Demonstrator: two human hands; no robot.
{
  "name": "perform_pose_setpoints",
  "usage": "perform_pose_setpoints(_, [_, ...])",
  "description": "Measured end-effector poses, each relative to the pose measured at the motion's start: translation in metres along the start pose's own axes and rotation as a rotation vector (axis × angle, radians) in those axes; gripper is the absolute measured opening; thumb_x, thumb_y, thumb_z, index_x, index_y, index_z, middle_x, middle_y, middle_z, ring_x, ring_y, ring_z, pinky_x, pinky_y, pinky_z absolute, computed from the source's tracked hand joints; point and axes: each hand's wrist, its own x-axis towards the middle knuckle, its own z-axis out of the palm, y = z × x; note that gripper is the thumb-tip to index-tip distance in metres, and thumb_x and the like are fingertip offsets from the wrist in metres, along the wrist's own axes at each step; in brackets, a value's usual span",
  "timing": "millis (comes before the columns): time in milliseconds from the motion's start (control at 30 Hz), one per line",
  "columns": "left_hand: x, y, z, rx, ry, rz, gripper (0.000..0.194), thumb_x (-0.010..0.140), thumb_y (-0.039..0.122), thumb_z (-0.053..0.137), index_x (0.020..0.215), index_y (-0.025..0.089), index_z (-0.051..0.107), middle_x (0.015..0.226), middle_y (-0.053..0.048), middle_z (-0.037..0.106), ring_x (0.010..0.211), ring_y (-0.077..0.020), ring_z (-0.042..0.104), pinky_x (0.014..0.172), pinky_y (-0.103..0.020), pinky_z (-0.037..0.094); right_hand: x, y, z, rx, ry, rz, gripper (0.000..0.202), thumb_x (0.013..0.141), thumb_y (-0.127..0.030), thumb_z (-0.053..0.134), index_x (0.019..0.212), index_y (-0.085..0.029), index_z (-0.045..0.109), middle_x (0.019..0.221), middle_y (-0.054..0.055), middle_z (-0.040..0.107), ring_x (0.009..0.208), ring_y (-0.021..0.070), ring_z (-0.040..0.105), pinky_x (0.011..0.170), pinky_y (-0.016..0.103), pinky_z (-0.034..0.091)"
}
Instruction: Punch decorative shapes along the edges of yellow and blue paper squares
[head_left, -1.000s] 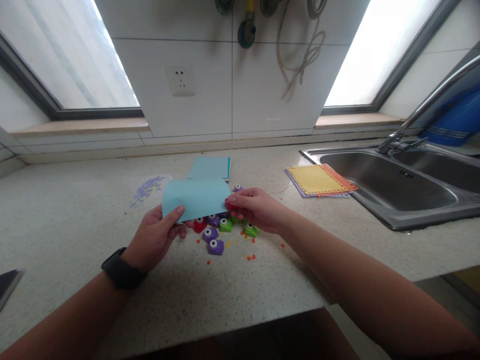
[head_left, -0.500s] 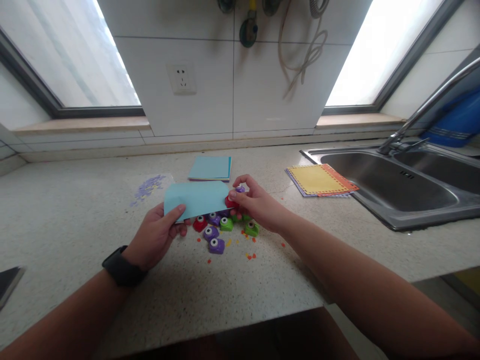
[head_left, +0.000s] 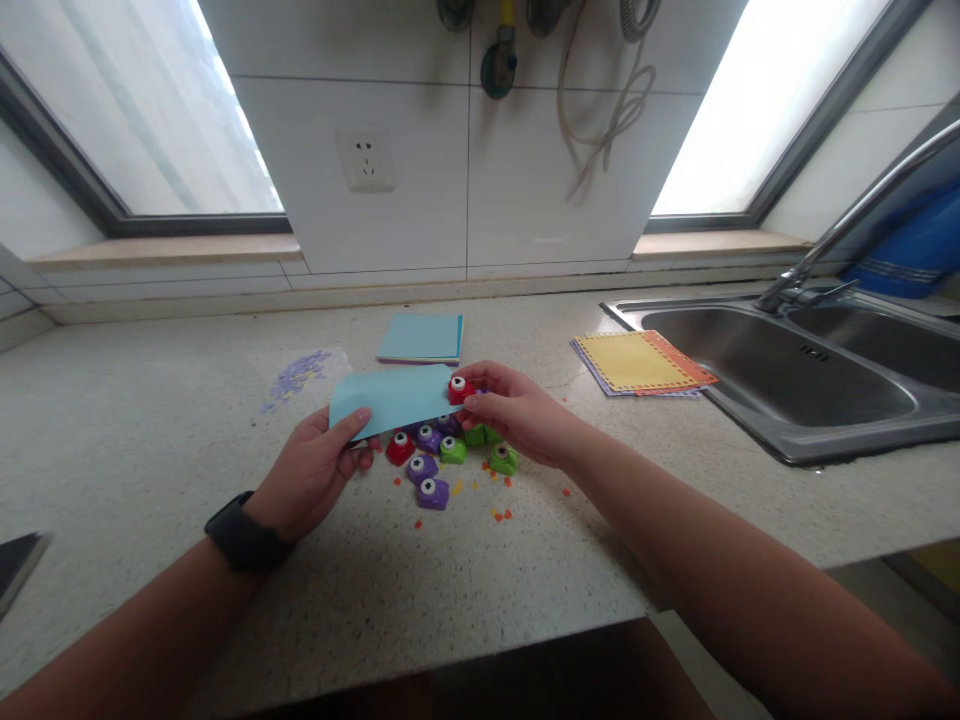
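A light blue sheet of paper (head_left: 397, 392) is held up above the counter by my left hand (head_left: 319, 465), thumb on top and fingers beneath. At the sheet's right edge, my right hand (head_left: 517, 410) grips a small red craft punch (head_left: 460, 390) with a white button on top. The punch sits against the paper's corner; whether its slot encloses the edge is hard to see. Below the sheet lie several more punches: a red punch (head_left: 400, 449), purple punches (head_left: 433, 492) and green punches (head_left: 503, 459), some partly covered by the paper and my right hand.
Orange and yellow paper bits (head_left: 501, 515) are scattered near the punches. Purple bits (head_left: 298, 378) lie in a pile at left. A stack of blue paper (head_left: 421, 337) sits behind; yellow and orange sheets (head_left: 630, 361) lie beside the steel sink (head_left: 780, 350).
My right thumb has come off the top of the red punch and lowered to its side, leaving the white button showing. My left hand and the paper have barely moved.
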Motion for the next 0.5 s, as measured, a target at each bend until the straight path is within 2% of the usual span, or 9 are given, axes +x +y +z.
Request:
perform_pose_setpoints(67, [-0.0001, 0.0013, 0.0003, -0.024, 0.001, -0.008, 0.015, 0.078, 0.019, 0.081, 0.084, 0.017, 0.067, 0.066, 0.001, 0.064, 0.054, -0.0111, 0.059, 0.047, -0.018, 0.05, 0.0003, 0.0014, -0.0014, -0.028, -0.006, -0.01, 0.027, 0.081, -0.012, 0.074, 0.105, -0.019, 0.064, 0.094, 0.003, 0.067, 0.078, 0.0113, 0.067, 0.077, 0.027, 0.056])
perform_pose_setpoints(233, [0.0018, 0.0019, -0.0028, -0.059, -0.01, 0.003, 0.018, 0.078, 0.017, 0.081, 0.088, 0.015, 0.066, 0.07, 0.001, 0.064, 0.057, -0.0101, 0.061, 0.048, -0.017, 0.051, 0.0014, 0.003, -0.0036, -0.111, -0.004, -0.024, 0.024, 0.088, -0.014, 0.068, 0.11, -0.019, 0.063, 0.096, 0.003, 0.069, 0.079, 0.0116, 0.069, 0.083, 0.031, 0.058])
perform_pose_setpoints(400, [0.0028, 0.0012, -0.0046, -0.09, -0.032, 0.004, 0.02, 0.078, 0.018, 0.082, 0.088, 0.015, 0.065, 0.073, 0.001, 0.063, 0.059, -0.0094, 0.06, 0.048, -0.017, 0.051, 0.0021, 0.0009, -0.0049, -0.21, -0.017, -0.177, 0.034, 0.09, -0.015, 0.066, 0.123, -0.024, 0.062, 0.096, 0.001, 0.07, 0.088, 0.0133, 0.07, 0.088, 0.033, 0.057])
perform_pose_setpoints(500, [0.0022, 0.0022, -0.0028, -0.093, -0.028, -0.001, 0.019, 0.079, 0.017, 0.081, 0.088, 0.014, 0.065, 0.073, 0.001, 0.063, 0.059, -0.0096, 0.059, 0.047, -0.017, 0.05, 0.0018, -0.001, -0.0045, -0.199, -0.029, -0.193, 0.03, 0.091, -0.02, 0.067, 0.121, -0.024, 0.066, 0.1, 0.001, 0.071, 0.09, 0.013, 0.07, 0.09, 0.033, 0.057])
